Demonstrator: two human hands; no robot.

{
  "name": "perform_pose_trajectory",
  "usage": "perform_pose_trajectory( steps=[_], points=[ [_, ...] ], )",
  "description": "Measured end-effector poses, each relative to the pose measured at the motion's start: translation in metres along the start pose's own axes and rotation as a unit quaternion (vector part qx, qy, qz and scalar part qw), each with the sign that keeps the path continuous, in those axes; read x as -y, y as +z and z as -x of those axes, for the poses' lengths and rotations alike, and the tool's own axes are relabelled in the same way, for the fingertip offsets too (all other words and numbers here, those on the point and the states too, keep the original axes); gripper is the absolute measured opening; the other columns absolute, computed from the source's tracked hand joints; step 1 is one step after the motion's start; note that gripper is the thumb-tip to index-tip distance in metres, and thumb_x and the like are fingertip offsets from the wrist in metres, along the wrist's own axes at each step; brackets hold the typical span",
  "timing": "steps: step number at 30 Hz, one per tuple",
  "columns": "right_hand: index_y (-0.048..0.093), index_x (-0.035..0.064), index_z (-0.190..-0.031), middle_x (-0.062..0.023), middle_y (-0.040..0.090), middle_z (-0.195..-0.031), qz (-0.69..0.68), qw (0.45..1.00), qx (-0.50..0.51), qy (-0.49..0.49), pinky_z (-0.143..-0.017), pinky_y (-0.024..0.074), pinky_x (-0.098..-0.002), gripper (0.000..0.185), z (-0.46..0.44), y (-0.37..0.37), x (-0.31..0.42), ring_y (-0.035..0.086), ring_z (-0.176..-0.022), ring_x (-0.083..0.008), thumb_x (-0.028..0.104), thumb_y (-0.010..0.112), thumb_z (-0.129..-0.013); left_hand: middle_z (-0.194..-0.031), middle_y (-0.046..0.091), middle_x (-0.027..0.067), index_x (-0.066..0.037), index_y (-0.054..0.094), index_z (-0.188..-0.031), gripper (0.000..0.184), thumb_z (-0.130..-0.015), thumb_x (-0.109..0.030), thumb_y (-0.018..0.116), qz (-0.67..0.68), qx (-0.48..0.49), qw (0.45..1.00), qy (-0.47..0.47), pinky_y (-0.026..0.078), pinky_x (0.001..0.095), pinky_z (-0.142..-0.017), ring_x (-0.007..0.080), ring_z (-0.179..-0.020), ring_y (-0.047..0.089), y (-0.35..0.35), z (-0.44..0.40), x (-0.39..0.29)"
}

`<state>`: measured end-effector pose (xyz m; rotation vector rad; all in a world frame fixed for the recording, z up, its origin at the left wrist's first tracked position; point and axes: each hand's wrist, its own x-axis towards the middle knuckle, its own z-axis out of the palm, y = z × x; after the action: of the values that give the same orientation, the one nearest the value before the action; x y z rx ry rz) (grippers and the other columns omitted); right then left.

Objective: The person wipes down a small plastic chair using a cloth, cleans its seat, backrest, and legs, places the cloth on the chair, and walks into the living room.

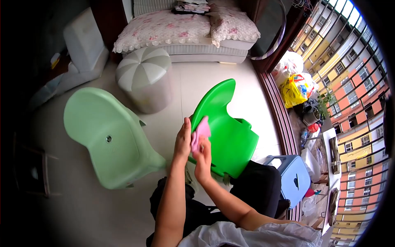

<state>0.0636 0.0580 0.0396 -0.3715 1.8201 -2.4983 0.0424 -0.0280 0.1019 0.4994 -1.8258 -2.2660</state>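
Note:
A bright green plastic chair (230, 142) is tilted in front of my knees. My left hand (182, 142) is wrapped round its left edge, with the fingers mostly hidden behind it. My right hand (202, 158) holds a pink cloth (201, 131) pressed against the green surface near that same edge, just right of my left hand. A pale green chair (111, 152) with a small round hole stands on the floor to the left, apart from both hands.
A round striped stool (144, 82) is behind the pale chair. Farther back is a sofa (177, 29) with floral covers. A blue stool (294, 181) sits to the right, near bags (294, 90), a plant (325, 105) and a barred window. A white seat (84, 41) is back left.

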Motion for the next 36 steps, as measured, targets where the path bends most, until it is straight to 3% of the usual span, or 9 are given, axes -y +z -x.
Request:
perform_pose_trajectory(
  steps=[2, 9, 13, 14, 17, 20, 25, 30, 36],
  points=[
    [0.052, 0.0074, -0.102, -0.0109, 0.045, -0.113, 0.097, 0.994, 0.021, -0.050, -0.100, 0.0266, -0.0364, 0.026, 0.001, 0.000, 0.010, 0.039, -0.112, -0.0250, 0.005, 0.057, -0.077, -0.119, 0.051, 0.0077, -0.003, 0.048, -0.124, 0.061, -0.094, -0.051, 0.025, -0.014, -0.017, 1.000, -0.014, 0.033, 0.0249, -0.094, 0.0151, -0.107, 0.046, -0.001, -0.002, 0.003],
    [0.045, 0.0040, -0.124, -0.0202, 0.040, -0.123, 0.304, 0.914, -0.137, -0.230, -0.100, 0.0268, -0.0427, 0.040, -0.167, -0.027, -0.022, 0.036, -0.114, -0.0360, 0.014, 0.042, -0.085, -0.114, 0.053, 0.0069, 0.001, 0.050, -0.119, 0.048, -0.094, -0.039, 0.041, -0.072, -0.037, 0.997, 0.003, 0.033, 0.0262, -0.094, 0.0152, -0.106, 0.046, 0.003, 0.001, 0.001],
    [0.044, 0.0037, -0.126, -0.0178, 0.035, -0.132, 0.279, 0.911, -0.187, -0.238, -0.102, 0.0249, -0.0411, 0.039, -0.226, -0.053, -0.014, 0.033, -0.121, -0.0321, 0.017, 0.039, -0.090, -0.098, 0.055, 0.0020, -0.002, 0.053, -0.112, 0.042, -0.094, -0.038, 0.042, -0.079, -0.030, 0.996, -0.019, 0.037, 0.0244, -0.083, 0.0117, -0.090, 0.048, 0.004, 0.002, -0.007],
    [0.036, 0.0021, -0.131, -0.0182, 0.027, -0.140, 0.084, 0.969, -0.108, -0.206, -0.106, 0.0184, -0.0396, 0.044, -0.220, -0.051, -0.006, 0.024, -0.130, -0.0307, 0.023, 0.037, -0.093, -0.091, 0.054, 0.0008, -0.002, 0.053, -0.111, 0.043, -0.094, -0.040, 0.041, -0.083, -0.030, 0.996, -0.009, 0.038, 0.0243, -0.078, 0.0112, -0.084, 0.046, 0.004, 0.001, -0.005],
    [0.031, 0.0027, -0.135, -0.0125, 0.027, -0.141, 0.165, 0.956, -0.183, -0.157, -0.105, 0.0202, -0.0353, 0.047, -0.212, -0.044, -0.037, 0.030, -0.126, -0.0245, 0.026, 0.035, -0.094, -0.086, 0.053, -0.0002, -0.002, 0.053, -0.110, 0.043, -0.094, -0.040, 0.042, -0.078, -0.028, 0.997, 0.004, 0.038, 0.0242, -0.074, 0.0106, -0.078, 0.045, 0.003, -0.002, 0.000],
    [0.017, 0.0011, -0.140, -0.0161, 0.011, -0.147, 0.196, 0.966, -0.111, -0.125, -0.110, 0.0009, -0.0371, 0.053, -0.143, -0.015, -0.040, 0.003, -0.137, -0.0288, 0.031, 0.028, -0.097, -0.090, 0.055, 0.0008, -0.002, 0.053, -0.111, 0.041, -0.094, -0.037, 0.043, -0.063, -0.026, 0.998, 0.018, 0.039, 0.0246, -0.076, 0.0103, -0.082, 0.047, 0.004, 0.000, 0.000],
    [0.014, 0.0037, -0.141, -0.0154, 0.014, -0.146, 0.099, 0.995, -0.001, -0.023, -0.110, 0.0081, -0.0355, 0.049, -0.049, -0.012, -0.041, 0.009, -0.136, -0.0270, 0.022, 0.029, -0.098, -0.099, 0.058, 0.0039, -0.001, 0.053, -0.111, 0.034, -0.092, -0.030, 0.049, -0.032, -0.005, 0.998, 0.045, 0.040, 0.0250, -0.080, 0.0111, -0.090, 0.050, 0.005, -0.001, 0.002],
    [0.014, 0.0019, -0.140, -0.0167, 0.012, -0.147, 0.126, 0.992, -0.030, -0.001, -0.110, 0.0088, -0.0346, 0.050, -0.115, -0.034, -0.074, 0.010, -0.136, -0.0290, 0.023, 0.030, -0.097, -0.093, 0.057, 0.0015, -0.002, 0.054, -0.106, 0.030, -0.091, -0.027, 0.053, -0.034, -0.011, 0.999, 0.032, 0.040, 0.0238, -0.076, 0.0096, -0.084, 0.049, 0.006, 0.001, -0.001],
    [0.024, -0.0001, -0.136, -0.0190, 0.026, -0.140, 0.108, 0.987, -0.102, -0.055, -0.106, 0.0208, -0.0347, 0.046, -0.139, -0.035, -0.069, 0.027, -0.129, -0.0309, 0.020, 0.033, -0.096, -0.089, 0.055, -0.0001, -0.002, 0.054, -0.101, 0.026, -0.090, -0.026, 0.055, -0.044, -0.006, 0.999, 0.022, 0.039, 0.0229, -0.074, 0.0082, -0.081, 0.047, 0.005, -0.001, -0.005]
  ],
)
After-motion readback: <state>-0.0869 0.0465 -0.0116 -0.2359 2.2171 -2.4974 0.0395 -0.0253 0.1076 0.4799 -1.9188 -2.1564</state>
